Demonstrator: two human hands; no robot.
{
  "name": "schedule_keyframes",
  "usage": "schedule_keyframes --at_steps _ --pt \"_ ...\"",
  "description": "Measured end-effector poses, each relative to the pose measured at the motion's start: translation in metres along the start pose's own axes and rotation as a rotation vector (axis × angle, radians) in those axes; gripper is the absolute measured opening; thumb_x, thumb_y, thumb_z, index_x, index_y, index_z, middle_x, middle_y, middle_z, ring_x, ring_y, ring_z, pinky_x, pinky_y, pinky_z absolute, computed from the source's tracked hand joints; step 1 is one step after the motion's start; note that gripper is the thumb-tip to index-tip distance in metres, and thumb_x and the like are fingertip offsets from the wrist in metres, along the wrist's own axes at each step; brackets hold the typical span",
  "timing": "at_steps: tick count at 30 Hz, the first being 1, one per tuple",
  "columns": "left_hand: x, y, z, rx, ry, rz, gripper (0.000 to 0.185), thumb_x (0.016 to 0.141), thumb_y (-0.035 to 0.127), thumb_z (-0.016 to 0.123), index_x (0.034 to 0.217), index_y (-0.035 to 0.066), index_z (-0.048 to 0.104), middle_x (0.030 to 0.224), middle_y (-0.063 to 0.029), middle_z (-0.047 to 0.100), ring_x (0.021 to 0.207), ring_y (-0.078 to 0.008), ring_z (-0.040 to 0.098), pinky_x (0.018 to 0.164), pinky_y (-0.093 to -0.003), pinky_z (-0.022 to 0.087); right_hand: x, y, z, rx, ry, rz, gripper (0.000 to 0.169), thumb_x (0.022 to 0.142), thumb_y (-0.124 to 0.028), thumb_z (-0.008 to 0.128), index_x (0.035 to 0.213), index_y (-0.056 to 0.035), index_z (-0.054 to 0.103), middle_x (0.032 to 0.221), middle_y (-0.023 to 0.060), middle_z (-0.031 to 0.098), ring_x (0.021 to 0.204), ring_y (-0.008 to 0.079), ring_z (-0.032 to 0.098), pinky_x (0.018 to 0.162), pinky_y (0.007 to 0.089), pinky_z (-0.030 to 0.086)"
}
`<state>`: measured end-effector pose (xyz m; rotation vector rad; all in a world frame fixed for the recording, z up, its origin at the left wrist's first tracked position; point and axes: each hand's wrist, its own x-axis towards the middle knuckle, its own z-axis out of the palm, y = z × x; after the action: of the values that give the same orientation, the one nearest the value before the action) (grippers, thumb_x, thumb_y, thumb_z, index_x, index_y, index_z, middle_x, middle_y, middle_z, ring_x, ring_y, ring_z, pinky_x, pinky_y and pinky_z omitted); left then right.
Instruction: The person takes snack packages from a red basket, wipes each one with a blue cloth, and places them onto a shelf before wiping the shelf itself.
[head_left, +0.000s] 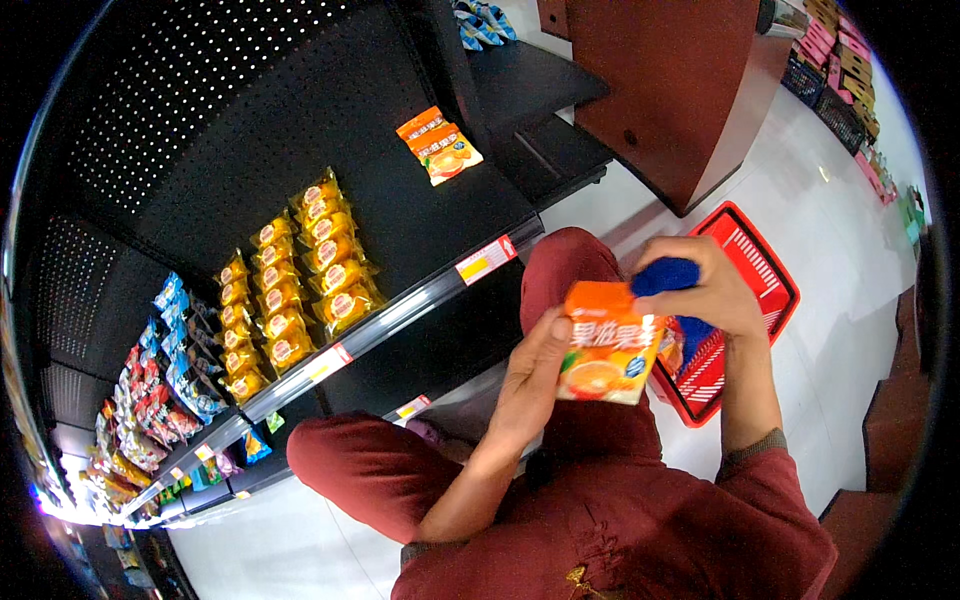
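Observation:
My left hand (534, 367) grips the left edge of an orange-and-yellow snack packet (606, 367) with a picture of a cut orange and printed writing. In my right hand (705, 289) is a dark blue cloth (666, 276), and its fingertips are at the packet's upper right edge. The packet is held in front of my lap, slightly blurred. Below my right hand, a red plastic shopping basket (784, 304) stands on the floor, partly covered by my arm; another orange packet (670, 349) shows inside it. Similar packets (441, 150) lie overlapped on the black shelf (390, 217).
Rows of yellow wrapped cakes (341, 277) stand on the shelf, with bagged snacks (180, 360) farther left. A price rail (405, 319) runs along its front edge. A reddish-brown wooden cabinet (660, 90) stands beyond the shelf's end. Stacked boxes (855, 67) line the far right.

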<state>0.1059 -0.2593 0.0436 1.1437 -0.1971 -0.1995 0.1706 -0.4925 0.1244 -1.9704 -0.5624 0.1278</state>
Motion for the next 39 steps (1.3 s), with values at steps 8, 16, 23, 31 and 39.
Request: schedule_keyframes --at_steps 8,16,23,31,39 --pt "0.051 0.016 -0.038 0.323 0.180 0.272 0.035 0.107 0.023 0.049 0.133 0.001 0.055 0.121 -0.0135 0.065 0.110 -0.0208 0.064 0.091 -0.0339 0.053 -0.070 0.077 -0.032 0.001 0.462 0.235 0.019 0.075 0.002 0.076 0.091 -0.0006 0.065 0.081 0.0004 0.064 0.076 0.0087 0.061 0.073 0.0257 0.049" --pt "0.163 0.020 -0.135 0.852 0.458 0.359 0.040 0.094 0.020 0.069 0.125 -0.003 0.058 0.113 -0.0198 0.068 0.103 -0.0262 0.066 0.087 -0.0347 0.053 -0.122 0.233 -0.001 -0.527 0.333 0.426 0.033 0.071 0.003 0.074 0.103 -0.0054 0.071 0.100 0.0163 0.071 0.095 0.0359 0.068 0.082 0.0402 0.054" --pt "0.240 0.020 -0.176 1.418 0.707 0.191 0.064 0.085 0.041 0.076 0.126 -0.005 0.058 0.118 -0.0247 0.066 0.108 -0.0410 0.062 0.094 -0.0474 0.050 -0.119 0.251 0.017 -0.454 0.384 0.575 0.022 0.076 0.001 0.073 0.097 -0.0043 0.070 0.091 0.0133 0.072 0.086 0.0241 0.071 0.073 0.0363 0.053" --pt "0.284 0.022 -0.192 1.588 0.834 0.065 0.086 0.075 0.052 0.082 0.131 -0.007 0.051 0.121 -0.0241 0.064 0.115 -0.0397 0.060 0.099 -0.0466 0.049 -0.102 0.248 0.016 -0.202 0.545 0.446 0.034 0.083 0.002 0.070 0.116 -0.0035 0.065 0.096 0.0120 0.070 0.089 0.0219 0.068 0.080 0.0340 0.053" --pt "0.274 0.021 -0.215 1.154 0.756 0.127 0.065 0.070 0.027 0.090 0.118 -0.006 0.061 0.106 -0.0195 0.073 0.095 -0.0289 0.072 0.086 -0.0367 0.055 -0.071 0.193 0.025 0.280 0.576 0.347 0.049 0.089 0.003 0.054 0.137 -0.0041 0.054 0.114 0.0073 0.064 0.095 0.0159 0.063 0.084 0.0283 0.052"
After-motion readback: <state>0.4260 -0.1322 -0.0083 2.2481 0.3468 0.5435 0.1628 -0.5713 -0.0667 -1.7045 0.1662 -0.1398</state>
